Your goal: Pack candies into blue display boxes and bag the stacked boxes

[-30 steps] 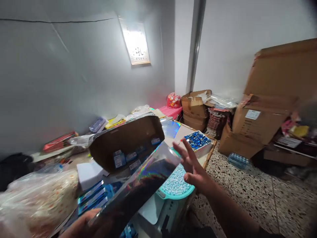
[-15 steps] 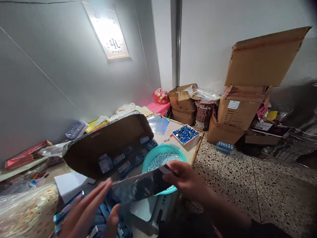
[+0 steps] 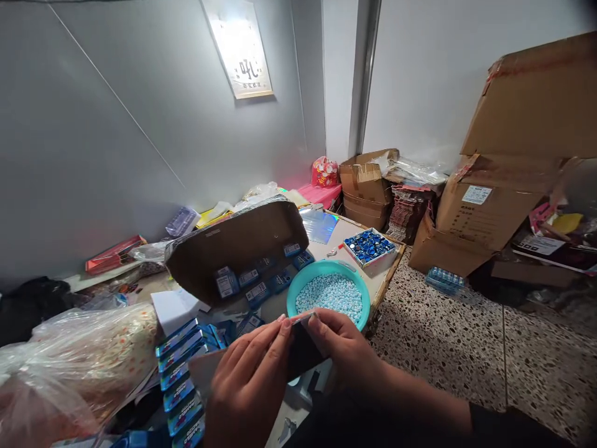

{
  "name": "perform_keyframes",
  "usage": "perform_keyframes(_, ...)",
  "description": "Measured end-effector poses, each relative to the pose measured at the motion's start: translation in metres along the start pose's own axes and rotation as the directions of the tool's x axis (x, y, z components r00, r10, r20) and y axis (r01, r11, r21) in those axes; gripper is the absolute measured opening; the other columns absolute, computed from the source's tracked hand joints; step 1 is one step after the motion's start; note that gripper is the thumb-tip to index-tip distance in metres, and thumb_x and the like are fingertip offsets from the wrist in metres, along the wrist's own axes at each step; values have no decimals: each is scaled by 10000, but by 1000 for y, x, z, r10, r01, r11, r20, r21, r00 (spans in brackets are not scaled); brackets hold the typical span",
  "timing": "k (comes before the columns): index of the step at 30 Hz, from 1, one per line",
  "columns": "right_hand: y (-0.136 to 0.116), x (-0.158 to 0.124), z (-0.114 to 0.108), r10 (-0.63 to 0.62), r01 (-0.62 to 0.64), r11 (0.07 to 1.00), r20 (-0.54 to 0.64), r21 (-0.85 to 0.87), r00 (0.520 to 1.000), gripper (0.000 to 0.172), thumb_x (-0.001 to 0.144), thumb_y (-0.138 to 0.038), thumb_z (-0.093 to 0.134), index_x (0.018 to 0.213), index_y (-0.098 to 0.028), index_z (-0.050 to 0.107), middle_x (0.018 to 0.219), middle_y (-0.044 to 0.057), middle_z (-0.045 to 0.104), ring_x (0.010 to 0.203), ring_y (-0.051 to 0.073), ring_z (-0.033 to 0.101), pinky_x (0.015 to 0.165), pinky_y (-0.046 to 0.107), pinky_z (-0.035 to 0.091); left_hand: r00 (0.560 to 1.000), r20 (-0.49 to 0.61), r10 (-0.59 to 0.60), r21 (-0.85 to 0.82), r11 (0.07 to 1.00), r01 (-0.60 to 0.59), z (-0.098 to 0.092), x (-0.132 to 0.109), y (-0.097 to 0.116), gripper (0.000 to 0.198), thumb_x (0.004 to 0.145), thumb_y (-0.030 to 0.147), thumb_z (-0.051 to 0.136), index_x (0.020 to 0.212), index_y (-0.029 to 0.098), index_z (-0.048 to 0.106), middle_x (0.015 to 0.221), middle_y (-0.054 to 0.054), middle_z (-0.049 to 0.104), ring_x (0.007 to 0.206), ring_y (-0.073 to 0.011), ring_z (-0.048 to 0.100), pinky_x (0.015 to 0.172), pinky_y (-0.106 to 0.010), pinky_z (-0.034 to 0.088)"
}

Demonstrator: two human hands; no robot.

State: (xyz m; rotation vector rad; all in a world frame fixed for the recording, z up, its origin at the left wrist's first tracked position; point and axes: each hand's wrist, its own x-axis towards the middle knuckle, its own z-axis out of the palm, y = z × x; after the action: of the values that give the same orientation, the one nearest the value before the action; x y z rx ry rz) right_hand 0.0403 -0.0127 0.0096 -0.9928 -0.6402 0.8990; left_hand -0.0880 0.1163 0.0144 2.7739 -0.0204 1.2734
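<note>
Both hands pinch the top edge of a thin, dark, flat sheet, held tilted in front of me; I cannot make out its exact kind. My left hand is closed on it with fingertips along that edge, and a paler part shows beyond the wrist side. My right hand grips it with thumb and fingers, close to the left fingertips. Just behind the hands stands a turquoise basin of small pale blue and white pellets. Left of my left hand, several blue printed packs are stacked in a row.
An open cardboard box lies behind the hands with blue labelled packs in it. A shallow tray holds blue round pieces. A clear bag fills the left. Large cartons stand on the speckled floor at right.
My left hand, spread and apart from the right half a second ago, has closed on the sheet's edge beside the right hand. The view has shifted left, so the surroundings appear further right.
</note>
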Motion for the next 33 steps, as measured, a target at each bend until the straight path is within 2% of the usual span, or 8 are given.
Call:
perform_keyframes(5, 6, 2, 6, 75, -75, 997, 9, 35, 997, 423, 893, -583, 640, 898, -174, 753, 745, 16, 673, 672, 130, 585, 688, 281, 477, 980, -45, -196, -48, 980, 194, 7, -10, 10, 371, 885, 155, 680, 1251, 210, 657, 1144, -71, 731, 1011, -187, 700, 908, -330, 567)
perform_keyframes(11, 16, 10, 14, 133, -139, 977, 47, 164, 990, 434, 884, -575, 658, 1018, -175, 764, 816, 57, 722, 818, 199, 680, 840, 381, 534, 993, -74, -94, 109, 989, 102, 4, -18, 10, 405, 921, 88, 587, 1323, 129, 607, 1190, -132, 722, 1174, -233, 645, 1087, -424, 450)
perform_keyframes(14, 16, 16, 15, 119, -127, 981, 64, 143, 991, 415, 882, -563, 667, 1012, -184, 775, 834, 62, 733, 867, 209, 688, 897, 393, 525, 990, -78, -117, 152, 980, 128, 3, -23, 10, 439, 899, 76, 607, 1334, 138, 599, 1227, -133, 711, 1218, -248, 625, 1127, -441, 414)
perform_keyframes(18, 16, 24, 16, 125, -138, 984, 117, 110, 985, 397, 896, -557, 653, 1030, -205, 779, 909, 66, 743, 912, 203, 685, 933, 385, 507, 983, -78, -169, 150, 972, 179, 1, -28, 11, 506, 888, 51, 607, 1375, 184, 566, 1255, -110, 701, 1234, -241, 619, 1092, -423, 463)
perform_keyframes(23, 19, 33, 18, 143, -160, 983, 164, 93, 976, 389, 890, -552, 663, 1016, -205, 785, 895, 62, 745, 878, 193, 683, 925, 376, 503, 985, -99, -139, 271, 949, 161, -4, -28, 12, 433, 814, 35, 710, 1237, 115, 659, 1212, -148, 714, 1232, -263, 620, 1091, -409, 468)
perform_keyframes(27, 24, 34, 18, 213, -237, 963, 179, 126, 961, 402, 864, -561, 689, 1026, -204, 778, 825, 48, 734, 759, 169, 676, 778, 326, 528, 991, -82, -103, 344, 930, 126, -7, -27, 15, 314, 828, 108, 729, 1140, 128, 697, 1160, -114, 743, 1297, -258, 577, 1176, -434, 381)
perform_keyframes(29, 24, 34, 18, 245, -270, 950, 164, 155, 955, 406, 839, -559, 716, 1027, -204, 774, 819, 45, 734, 742, 165, 674, 736, 301, 529, 993, -53, -102, 274, 955, 112, -7, -26, 19, 244, 859, 106, 691, 1100, 144, 699, 1131, -80, 759, 1276, -228, 597, 1190, -426, 373)
perform_keyframes(33, 23, 40, 8, 252, -252, 961, 11, 111, 968, 410, 821, -555, 722, 1006, -192, 765, 830, 58, 743, 736, 194, 672, 679, 296, 541, 983, -61, -171, -117, 980, 163, -5, -24, 31, 203, 862, 38, 642, 1010, 173, 671, 1002, -32, 784, 1075, -175, 711, 1069, -382, 530)
